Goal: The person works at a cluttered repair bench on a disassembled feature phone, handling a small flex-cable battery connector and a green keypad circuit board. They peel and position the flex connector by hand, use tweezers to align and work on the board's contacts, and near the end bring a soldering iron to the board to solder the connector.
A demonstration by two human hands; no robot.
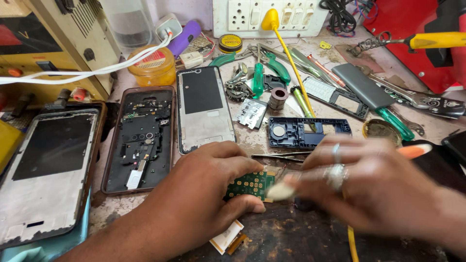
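Pinched in the left hand's [204,189] grip, a green circuit board [250,184] meets the blurred right hand's [369,187] closed grip on a pale brush [280,192].

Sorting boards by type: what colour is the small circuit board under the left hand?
Green with gold contact dots, the circuit board shows best in the head view.

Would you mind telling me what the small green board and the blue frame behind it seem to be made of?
The green board, pinched by the left hand, looks like laminated circuit board: matte green coating with rows of gold-coloured pads. The blue frame seems moulded plastic, judging by its even colour, dull sheen and thin ribbed cut-outs.
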